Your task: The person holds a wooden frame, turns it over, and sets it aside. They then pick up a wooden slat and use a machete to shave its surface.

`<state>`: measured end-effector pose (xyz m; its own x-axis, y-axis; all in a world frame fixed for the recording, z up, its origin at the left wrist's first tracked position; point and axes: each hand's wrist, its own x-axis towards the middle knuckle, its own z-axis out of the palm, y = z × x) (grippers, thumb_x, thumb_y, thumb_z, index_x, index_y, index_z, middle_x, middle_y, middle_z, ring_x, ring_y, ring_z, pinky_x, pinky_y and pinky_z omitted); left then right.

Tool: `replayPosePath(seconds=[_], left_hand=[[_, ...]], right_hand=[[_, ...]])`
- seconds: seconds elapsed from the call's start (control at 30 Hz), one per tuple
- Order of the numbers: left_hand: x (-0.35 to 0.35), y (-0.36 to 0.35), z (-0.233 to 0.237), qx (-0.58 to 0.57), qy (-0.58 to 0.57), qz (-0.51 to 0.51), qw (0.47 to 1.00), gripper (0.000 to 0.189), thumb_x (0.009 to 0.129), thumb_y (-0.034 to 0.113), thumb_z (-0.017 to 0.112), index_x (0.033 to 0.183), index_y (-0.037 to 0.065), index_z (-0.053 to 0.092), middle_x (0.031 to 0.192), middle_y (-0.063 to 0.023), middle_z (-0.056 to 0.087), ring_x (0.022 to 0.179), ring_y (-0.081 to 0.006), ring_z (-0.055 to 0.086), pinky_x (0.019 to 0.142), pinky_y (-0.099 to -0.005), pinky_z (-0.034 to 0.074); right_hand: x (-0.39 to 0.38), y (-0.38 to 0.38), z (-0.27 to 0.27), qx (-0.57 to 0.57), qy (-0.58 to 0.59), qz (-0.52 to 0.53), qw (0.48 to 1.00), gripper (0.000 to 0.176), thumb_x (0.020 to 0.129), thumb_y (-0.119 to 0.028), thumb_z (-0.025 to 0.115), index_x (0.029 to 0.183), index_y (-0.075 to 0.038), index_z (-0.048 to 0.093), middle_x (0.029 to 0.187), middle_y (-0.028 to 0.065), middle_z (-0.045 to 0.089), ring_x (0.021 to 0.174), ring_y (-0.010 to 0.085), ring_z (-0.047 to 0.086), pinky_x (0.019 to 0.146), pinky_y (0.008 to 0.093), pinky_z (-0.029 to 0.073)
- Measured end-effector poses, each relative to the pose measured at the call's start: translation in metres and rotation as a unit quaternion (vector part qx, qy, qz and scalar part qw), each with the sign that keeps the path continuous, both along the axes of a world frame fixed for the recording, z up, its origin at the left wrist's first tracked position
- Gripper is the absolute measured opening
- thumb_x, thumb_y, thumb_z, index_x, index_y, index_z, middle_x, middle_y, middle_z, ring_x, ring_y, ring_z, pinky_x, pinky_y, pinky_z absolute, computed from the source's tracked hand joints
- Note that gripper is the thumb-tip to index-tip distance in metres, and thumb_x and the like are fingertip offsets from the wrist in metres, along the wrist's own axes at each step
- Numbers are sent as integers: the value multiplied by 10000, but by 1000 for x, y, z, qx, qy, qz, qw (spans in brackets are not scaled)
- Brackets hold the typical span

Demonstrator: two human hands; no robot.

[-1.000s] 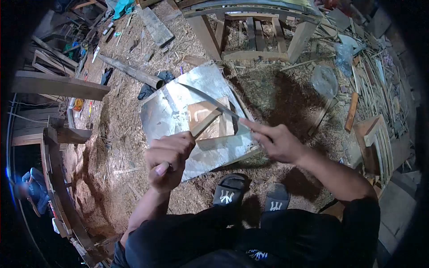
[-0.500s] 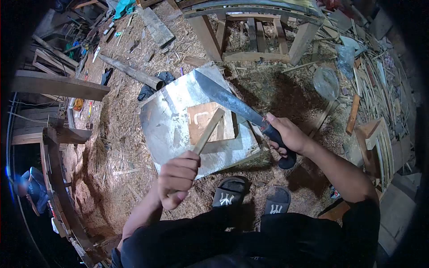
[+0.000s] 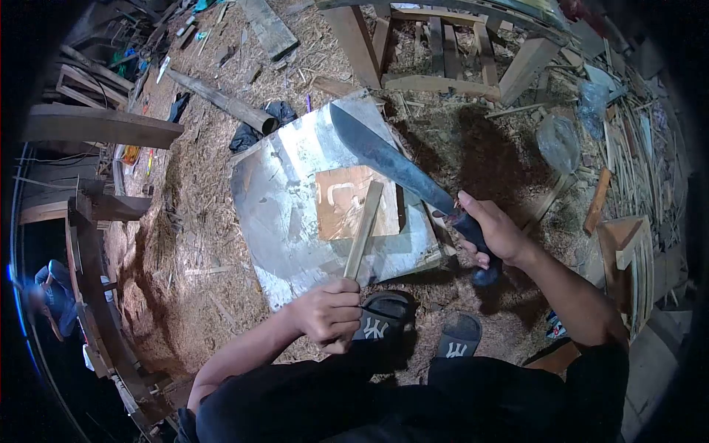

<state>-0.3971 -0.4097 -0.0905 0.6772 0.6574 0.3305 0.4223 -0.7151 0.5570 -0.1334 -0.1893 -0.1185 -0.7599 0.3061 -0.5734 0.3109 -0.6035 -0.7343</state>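
Note:
My left hand (image 3: 330, 313) is closed in a fist round the lower end of a narrow wooden stick (image 3: 363, 230). The stick's upper end overlaps a square wooden block (image 3: 336, 214), which rests on a worn, whitish board (image 3: 269, 214) on the ground. My right hand (image 3: 493, 230) grips the dark handle of a machete (image 3: 395, 166). Its broad blade points up and left over the board, beyond the block's upper right corner, apart from the stick.
Wood shavings (image 3: 199, 229) cover the ground. Ahead stands a wooden frame (image 3: 443, 85), with a log (image 3: 221, 101) to its left. Thin strips (image 3: 635, 155) are piled at the right. My sandals (image 3: 454, 336) are just below the board. Another person (image 3: 57, 299) is at far left.
My left hand has shifted right and slightly down, turning the stick more upright. The machete has moved a little right in view, along with the whole scene ahead.

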Motion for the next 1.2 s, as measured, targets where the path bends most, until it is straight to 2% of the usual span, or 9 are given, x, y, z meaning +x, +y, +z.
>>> replayPosePath(seconds=[0.27, 0.33, 0.63, 0.87, 0.93, 1.0, 1.07, 1.13, 1.2], left_hand=[[-2, -3, -5, -5, -41, 6, 999, 166, 647, 197, 638, 654, 43, 574, 689, -63, 505, 715, -266, 557, 835, -432, 475], [-3, -3, -3, -31, -68, 32, 997, 153, 663, 178, 629, 634, 48, 554, 687, -69, 501, 724, -272, 562, 849, -451, 492], [-3, -1, -2, -25, -94, 47, 994, 146, 694, 143, 577, 596, 48, 525, 657, -81, 484, 667, -283, 556, 867, -493, 538], [0, -5, 6, -38, -157, 74, 984, 227, 775, 146, 519, 580, 30, 504, 618, -101, 490, 665, -282, 572, 891, -549, 517], [6, -3, 13, -17, -322, 167, 932, 312, 840, 158, 479, 568, 5, 482, 586, -126, 499, 633, -289, 588, 897, -597, 490], [10, -5, 26, -32, -401, 256, 879, 428, 906, 225, 452, 540, 5, 470, 546, -128, 503, 583, -290, 606, 910, -607, 468], [9, -3, 40, -66, -437, 318, 839, 459, 920, 254, 455, 527, 17, 456, 523, -114, 483, 577, -291, 606, 912, -610, 462], [0, -4, 43, -74, -443, 317, 836, 456, 931, 268, 458, 535, 42, 435, 533, -106, 479, 597, -284, 603, 936, -609, 442], [-4, -4, 44, -99, -478, 320, 812, 438, 931, 281, 439, 551, 62, 421, 563, -103, 491, 627, -275, 591, 974, -604, 409]], right_hand=[[3, 4, -3, -11, 0, 3, 1000, 521, 1065, -505, 340, 898, -53, 539, 542, 8, 480, 363, 95, 432, 363, 262, 380], [7, 4, -12, -8, 17, 6, 1000, 533, 1066, -515, 313, 1066, -54, 581, 530, 15, 488, 352, 90, 440, 345, 246, 392], [7, 6, -20, 10, 2, 9, 1000, 529, 1066, -516, 306, 979, -57, 555, 531, 24, 500, 343, 89, 433, 340, 245, 390], [5, 6, -17, -19, 9, 0, 1000, 528, 1064, -514, 322, 1030, -51, 572, 528, 18, 491, 347, 83, 431, 339, 233, 363], [6, 7, -19, 8, -4, 7, 1000, 522, 1064, -507, 328, 1076, -49, 578, 523, 11, 484, 348, 83, 428, 339, 235, 356], [7, 6, -20, 15, -8, 9, 1000, 526, 1064, -507, 326, 1077, -47, 581, 522, 8, 483, 347, 83, 425, 340, 237, 357], [7, 7, -18, 22, -12, 11, 1000, 530, 1064, -507, 324, 1078, -45, 584, 520, 5, 481, 346, 83, 423, 341, 238, 358], [5, 8, -10, 35, -1, 19, 999, 534, 1062, -514, 330, 916, -53, 555, 539, -2, 487, 363, 85, 442, 362, 250, 382], [4, 7, -7, 29, -9, 17, 999, 535, 1062, -514, 328, 921, -52, 556, 538, -2, 486, 362, 85, 442, 361, 249, 380]])
